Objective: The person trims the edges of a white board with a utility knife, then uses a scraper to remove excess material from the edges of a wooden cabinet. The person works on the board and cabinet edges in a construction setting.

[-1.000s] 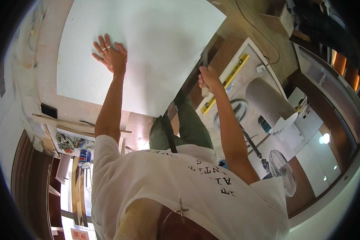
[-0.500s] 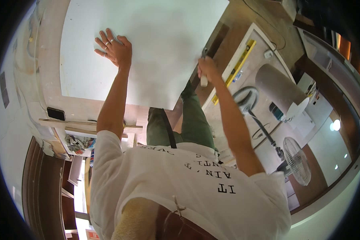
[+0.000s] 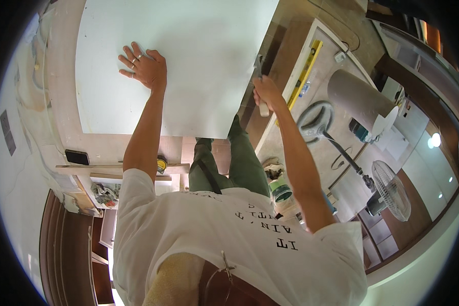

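Observation:
My left hand (image 3: 149,70) lies on a large white board (image 3: 204,97), its fingers spread and its palm down. Rings show on its fingers. By the board's right edge, my right hand (image 3: 266,93) is closed round a hand tool with a pale handle (image 3: 263,109). A narrow metal end (image 3: 258,65) sticks out beyond the fist, close beside the board's edge. Whether it touches that edge I cannot tell, and the tool's exact kind is unclear. My legs, in green trousers, stand against the board's near side.
To the right, a yellow spirit level (image 3: 305,74) lies on a pale-rimmed panel, near a grey roll (image 3: 359,99). A standing fan (image 3: 390,191) with a round base (image 3: 315,121) is there too. At left are a phone (image 3: 77,157), a wooden strip (image 3: 94,170) and a tape measure (image 3: 161,164).
My right hand and the tool have shifted slightly nearer along the board's edge. My left hand stays flat in place. The whole view has tilted a little.

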The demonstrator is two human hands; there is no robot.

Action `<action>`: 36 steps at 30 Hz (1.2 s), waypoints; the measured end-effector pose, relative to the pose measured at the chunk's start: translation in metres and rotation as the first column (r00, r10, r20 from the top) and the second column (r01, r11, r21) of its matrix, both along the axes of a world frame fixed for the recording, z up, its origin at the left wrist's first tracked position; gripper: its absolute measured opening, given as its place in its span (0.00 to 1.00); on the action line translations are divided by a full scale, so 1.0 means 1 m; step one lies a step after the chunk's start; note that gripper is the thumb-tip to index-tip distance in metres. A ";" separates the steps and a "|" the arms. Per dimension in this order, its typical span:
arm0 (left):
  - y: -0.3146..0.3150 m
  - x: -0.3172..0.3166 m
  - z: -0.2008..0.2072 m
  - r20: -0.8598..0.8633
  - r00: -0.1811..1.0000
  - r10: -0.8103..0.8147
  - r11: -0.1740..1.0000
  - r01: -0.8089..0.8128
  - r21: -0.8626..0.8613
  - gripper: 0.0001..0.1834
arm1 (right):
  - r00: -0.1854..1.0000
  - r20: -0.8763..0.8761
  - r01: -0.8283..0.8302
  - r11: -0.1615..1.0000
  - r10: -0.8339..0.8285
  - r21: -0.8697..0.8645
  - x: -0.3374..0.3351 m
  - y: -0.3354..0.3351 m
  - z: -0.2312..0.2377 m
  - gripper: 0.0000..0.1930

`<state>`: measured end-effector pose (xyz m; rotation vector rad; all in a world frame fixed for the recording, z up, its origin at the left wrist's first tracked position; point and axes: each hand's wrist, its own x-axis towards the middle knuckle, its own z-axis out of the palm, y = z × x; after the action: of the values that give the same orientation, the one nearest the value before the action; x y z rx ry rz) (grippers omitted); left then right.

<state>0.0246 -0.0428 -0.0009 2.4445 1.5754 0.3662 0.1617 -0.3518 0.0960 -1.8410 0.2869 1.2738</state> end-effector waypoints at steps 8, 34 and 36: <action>-0.001 -0.005 0.003 -0.015 1.000 -0.022 1.000 0.022 -0.019 0.32 | 0.994 -0.064 -0.091 0.992 0.085 -0.087 -0.020 -0.016 -0.029 0.11; -0.003 -0.001 0.003 0.079 0.996 -0.029 1.000 0.029 -0.003 0.31 | 0.991 0.044 -0.122 0.979 0.130 -0.165 -0.079 -0.040 -0.027 0.12; -0.003 -0.001 0.003 0.055 0.998 -0.032 0.999 0.032 -0.003 0.31 | 0.998 0.054 -0.030 0.984 0.040 -0.175 -0.081 -0.033 -0.020 0.12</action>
<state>0.0241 -0.0462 0.0025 2.4319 1.5117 0.4206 0.0803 -0.3849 0.0755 -2.0352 0.3455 1.2509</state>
